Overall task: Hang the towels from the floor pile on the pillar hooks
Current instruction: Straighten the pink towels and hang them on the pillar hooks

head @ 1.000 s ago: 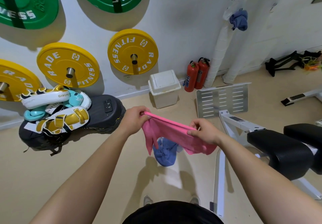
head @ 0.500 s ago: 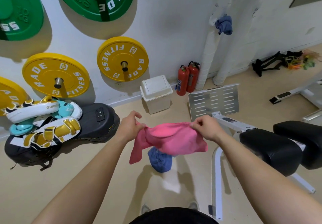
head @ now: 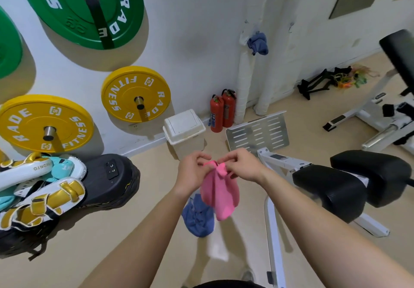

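Since the earlier frame, the hands had closed toward each other, gathering the spread pink towel [head: 220, 194] into a narrow hanging fold. The left hand [head: 192, 172] and right hand [head: 243, 166] each pinched its top edge between thumb and curled fingers, the two hands nearly touching. The towel's long axis ran straight down from the hands. Below it, a blue towel [head: 198, 219] lay on the floor [head: 112, 231]. The pillar [head: 244, 81] stood well ahead of and above the hands, slightly to the right, already carrying a hung blue towel [head: 258, 43]. The right hand was judged the nearer to it; the coming move called for a forward, upward reach.
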`<state>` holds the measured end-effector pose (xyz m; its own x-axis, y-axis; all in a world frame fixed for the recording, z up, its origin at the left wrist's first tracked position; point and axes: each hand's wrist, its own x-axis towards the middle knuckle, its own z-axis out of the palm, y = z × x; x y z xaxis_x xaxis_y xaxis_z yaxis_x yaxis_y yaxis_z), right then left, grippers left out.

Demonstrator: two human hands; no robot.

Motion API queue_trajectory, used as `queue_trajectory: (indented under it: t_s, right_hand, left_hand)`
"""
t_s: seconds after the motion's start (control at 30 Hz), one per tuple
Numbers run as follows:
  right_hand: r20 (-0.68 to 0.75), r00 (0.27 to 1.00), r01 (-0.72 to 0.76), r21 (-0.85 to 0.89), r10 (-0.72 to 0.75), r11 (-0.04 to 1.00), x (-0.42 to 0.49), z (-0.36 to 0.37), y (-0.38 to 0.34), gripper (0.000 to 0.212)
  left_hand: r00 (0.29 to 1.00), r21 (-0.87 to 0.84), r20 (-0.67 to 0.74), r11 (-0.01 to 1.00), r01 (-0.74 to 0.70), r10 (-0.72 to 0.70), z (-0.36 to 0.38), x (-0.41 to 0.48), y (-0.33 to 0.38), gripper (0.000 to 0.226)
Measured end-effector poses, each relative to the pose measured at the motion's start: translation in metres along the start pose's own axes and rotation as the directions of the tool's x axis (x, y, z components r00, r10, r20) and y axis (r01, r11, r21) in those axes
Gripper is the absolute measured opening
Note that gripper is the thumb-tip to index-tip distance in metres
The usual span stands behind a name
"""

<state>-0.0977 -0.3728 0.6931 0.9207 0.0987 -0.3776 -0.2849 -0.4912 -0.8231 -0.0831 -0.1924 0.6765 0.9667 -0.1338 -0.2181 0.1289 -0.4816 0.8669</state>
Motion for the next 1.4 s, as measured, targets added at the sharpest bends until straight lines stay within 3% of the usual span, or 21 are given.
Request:
queue_trajectory:
  t_s: [0.1,0.27,0.5,0.93,1.4]
  right_hand:
    - [0.017,0.996,0.089,0.002,-0.089,0.996,-0.003,-0.008,-0.004,0.043]
    - [-0.071,0.985,0.154,-0.05,-0.158,0.987,-0.002,-0.014,-0.007,0.03]
    - [-0.073,0.952,0.275,-0.228,-0.298,0.934,0.0,-0.008,-0.012,0.005]
    - [-0.065,0.957,0.257,-0.257,-0.282,0.932,-0.017,-0.01,-0.014,0.019]
    - [-0.125,0.976,0.144,-0.248,-0.179,0.958,-0.01,-0.007,-0.007,0.033]
  left_hand:
    - [0.999,-0.016,-0.012,0.999,-0.032,0.032,0.003,0.003,0.011,0.011]
    - [0.999,-0.134,-0.04,0.99,-0.039,0.034,0.002,0.002,0.023,0.009]
    - [0.998,-0.267,-0.068,0.964,-0.007,-0.011,0.001,-0.002,0.024,0.011]
    - [0.995,-0.224,-0.011,0.969,-0.103,0.103,0.001,-0.017,0.02,0.013]
    - [0.985,-0.14,0.052,0.978,-0.155,0.163,-0.006,-0.025,0.018,0.017]
